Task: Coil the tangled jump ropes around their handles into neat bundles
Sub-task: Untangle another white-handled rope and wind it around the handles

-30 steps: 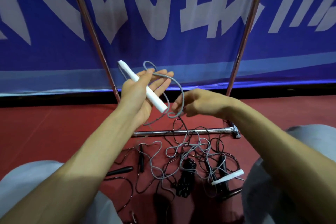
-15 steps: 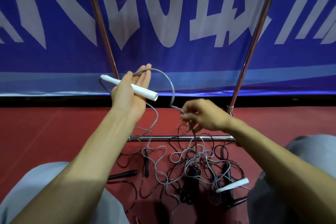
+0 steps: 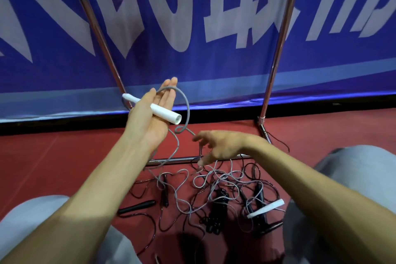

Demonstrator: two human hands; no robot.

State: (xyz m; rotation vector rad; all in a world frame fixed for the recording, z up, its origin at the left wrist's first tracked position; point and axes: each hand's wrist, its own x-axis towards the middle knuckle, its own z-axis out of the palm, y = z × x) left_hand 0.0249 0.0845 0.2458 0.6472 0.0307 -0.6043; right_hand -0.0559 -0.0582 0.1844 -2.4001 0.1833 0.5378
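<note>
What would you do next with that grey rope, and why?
Probably the right hand should take the slack grey rope just below the left hand and lay another turn around the white handle. Only one loose loop hangs over that hand's fingers, and most of the rope lies tangled on the floor.

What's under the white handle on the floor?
The white handle lies across a black handle and tangled ropes. The floor right beneath it is hidden.
</note>
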